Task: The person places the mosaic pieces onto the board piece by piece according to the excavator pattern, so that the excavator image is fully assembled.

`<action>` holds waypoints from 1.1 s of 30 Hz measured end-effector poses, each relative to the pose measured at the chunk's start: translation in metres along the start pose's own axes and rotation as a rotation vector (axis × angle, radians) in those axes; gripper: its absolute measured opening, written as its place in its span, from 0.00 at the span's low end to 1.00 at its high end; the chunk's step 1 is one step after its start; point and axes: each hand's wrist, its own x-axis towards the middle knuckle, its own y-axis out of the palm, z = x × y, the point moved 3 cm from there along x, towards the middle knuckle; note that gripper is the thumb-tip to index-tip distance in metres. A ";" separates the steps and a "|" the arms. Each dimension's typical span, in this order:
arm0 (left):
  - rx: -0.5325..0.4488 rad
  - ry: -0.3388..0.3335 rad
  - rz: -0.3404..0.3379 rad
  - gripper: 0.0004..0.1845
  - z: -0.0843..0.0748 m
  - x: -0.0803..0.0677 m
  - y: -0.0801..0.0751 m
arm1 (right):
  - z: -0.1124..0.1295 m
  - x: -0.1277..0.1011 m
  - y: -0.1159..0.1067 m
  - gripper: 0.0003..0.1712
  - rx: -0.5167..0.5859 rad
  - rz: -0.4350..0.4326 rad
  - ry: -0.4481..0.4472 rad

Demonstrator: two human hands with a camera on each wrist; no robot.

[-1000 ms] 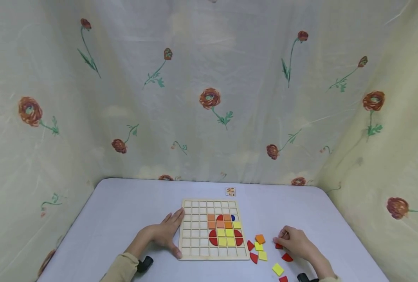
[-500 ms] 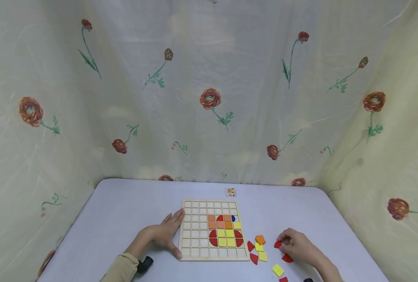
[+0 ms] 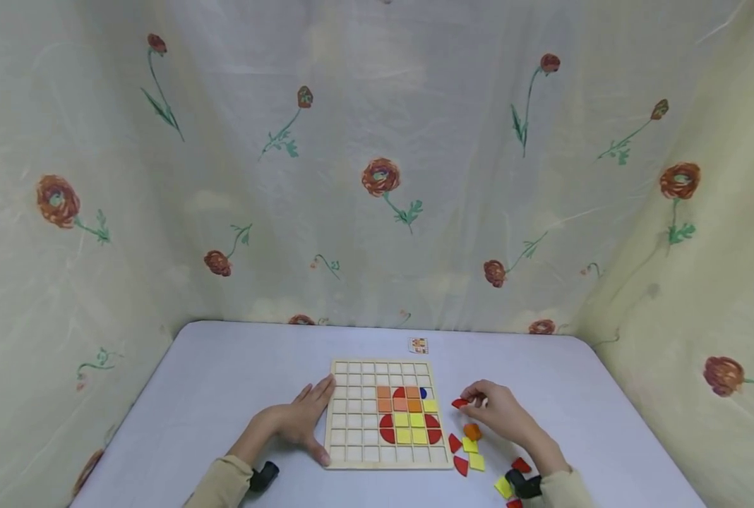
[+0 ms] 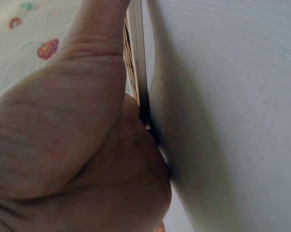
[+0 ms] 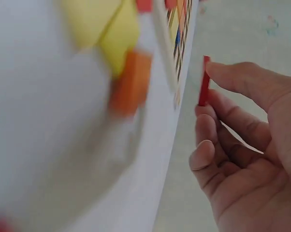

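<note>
A wooden grid board (image 3: 351, 421) lies flat on the table in the head view. Its right part carries orange squares (image 3: 414, 406), yellow squares (image 3: 418, 436), red quarter-circles (image 3: 433, 422) and a blue piece (image 3: 423, 393). My left hand (image 3: 297, 423) rests along the board's left edge, fingers extended and thumb at the near corner; its palm (image 4: 63, 130) fills much of the left wrist view. My right hand (image 3: 500, 409) pinches a red quarter-circle tile (image 3: 459, 403) between thumb and fingers, above the table just right of the board. Edge-on, this tile (image 5: 203, 82) shows in the right wrist view.
Loose pieces lie right of the board: orange pieces (image 3: 472, 432), yellow squares (image 3: 476, 462) and red quarter-circles (image 3: 461, 466). More red (image 3: 521, 465) and yellow (image 3: 503, 487) tiles lie by the right wrist. A small printed card (image 3: 418, 346) sits beyond the board.
My right hand has picked up a red quarter-circle from the table and carried it left and away from me, toward the board. The left hand stays put.
</note>
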 end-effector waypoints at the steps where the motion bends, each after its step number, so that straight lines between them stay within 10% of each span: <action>1: 0.000 0.000 0.001 0.77 0.000 0.000 0.000 | 0.007 0.005 0.003 0.10 0.002 0.001 -0.017; 14: 0.030 -0.006 0.002 0.77 0.000 0.001 0.000 | 0.077 0.064 0.064 0.07 0.001 0.095 -0.262; 33: 0.055 -0.004 -0.013 0.76 -0.001 0.000 -0.001 | 0.090 0.093 0.084 0.06 0.032 0.179 -0.252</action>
